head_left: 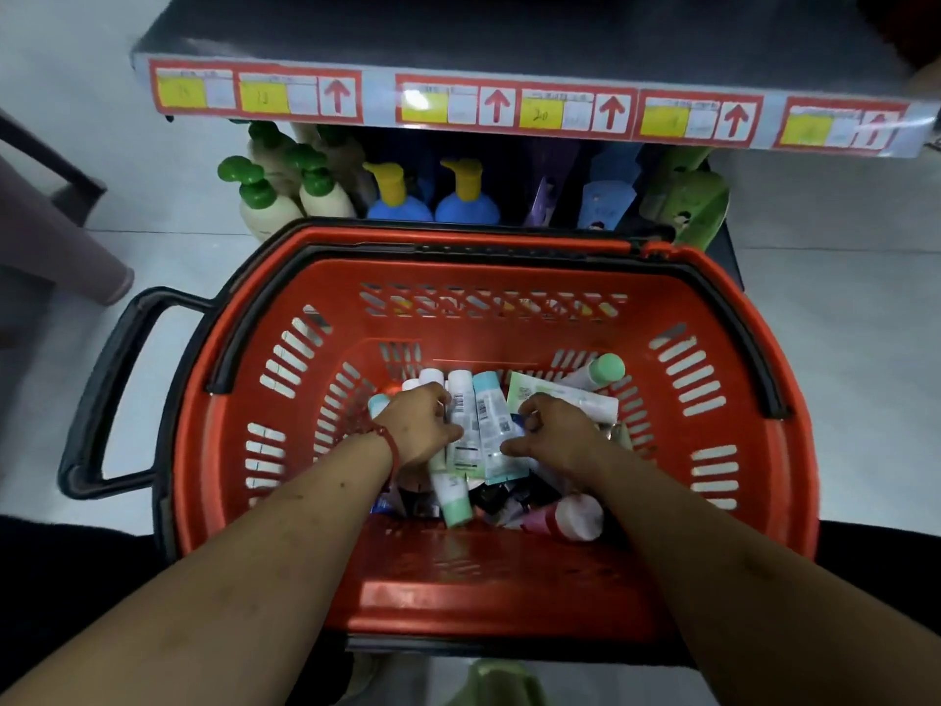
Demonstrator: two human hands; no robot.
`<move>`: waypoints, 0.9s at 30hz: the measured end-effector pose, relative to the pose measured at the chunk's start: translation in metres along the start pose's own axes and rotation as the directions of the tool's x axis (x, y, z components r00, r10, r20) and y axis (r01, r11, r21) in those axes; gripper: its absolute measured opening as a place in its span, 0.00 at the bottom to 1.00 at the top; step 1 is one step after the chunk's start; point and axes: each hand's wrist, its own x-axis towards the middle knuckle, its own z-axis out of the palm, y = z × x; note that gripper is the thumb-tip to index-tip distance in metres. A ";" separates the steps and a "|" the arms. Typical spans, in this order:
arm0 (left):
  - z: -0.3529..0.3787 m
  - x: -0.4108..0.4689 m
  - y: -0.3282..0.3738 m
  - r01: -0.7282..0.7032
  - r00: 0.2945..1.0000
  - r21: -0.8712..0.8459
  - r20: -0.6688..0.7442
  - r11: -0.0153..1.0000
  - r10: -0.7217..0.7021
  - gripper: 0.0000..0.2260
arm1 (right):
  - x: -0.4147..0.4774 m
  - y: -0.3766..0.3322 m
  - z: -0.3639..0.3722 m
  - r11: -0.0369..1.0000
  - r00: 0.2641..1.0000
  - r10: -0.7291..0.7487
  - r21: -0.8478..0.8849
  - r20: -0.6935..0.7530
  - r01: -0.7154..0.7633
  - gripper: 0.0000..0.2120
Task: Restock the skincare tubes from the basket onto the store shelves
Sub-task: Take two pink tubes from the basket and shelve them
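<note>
Red basket [713, 349] with skincare tubes [458, 496] piled on floor. L hand [420, 425] curled round white barcoded tube [461, 400]; R hand [555, 430] at 3 o'clock, fingers bent on pile, grip indeterminate. At 12 o'clock, shelf edge [379, 94]: yellow tags [265, 96], red arrows [496, 105], one tag reading "20"; brands illegible.

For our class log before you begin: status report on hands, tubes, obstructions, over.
Left hand grips tubes in red basket; right hand pinches one alongside. Shelf edge overhangs basket's far rim, pump bottles below it.
</note>
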 end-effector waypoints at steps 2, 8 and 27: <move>0.006 0.015 -0.002 0.002 1.000 0.011 0.014 1.000 -0.002 0.12 | 0.015 -0.002 0.005 1.000 1.000 0.013 0.010 -0.005 -0.013 0.19; 0.021 0.033 -0.007 0.014 0.999 -0.015 -0.032 1.000 -0.014 0.13 | 0.046 -0.002 0.029 0.994 0.993 0.108 0.011 -0.041 -0.108 0.19; 0.037 0.056 0.000 0.133 0.990 -0.172 -0.029 0.976 -0.140 0.14 | 0.065 0.013 0.041 0.957 0.977 0.203 0.223 -0.062 -0.185 0.13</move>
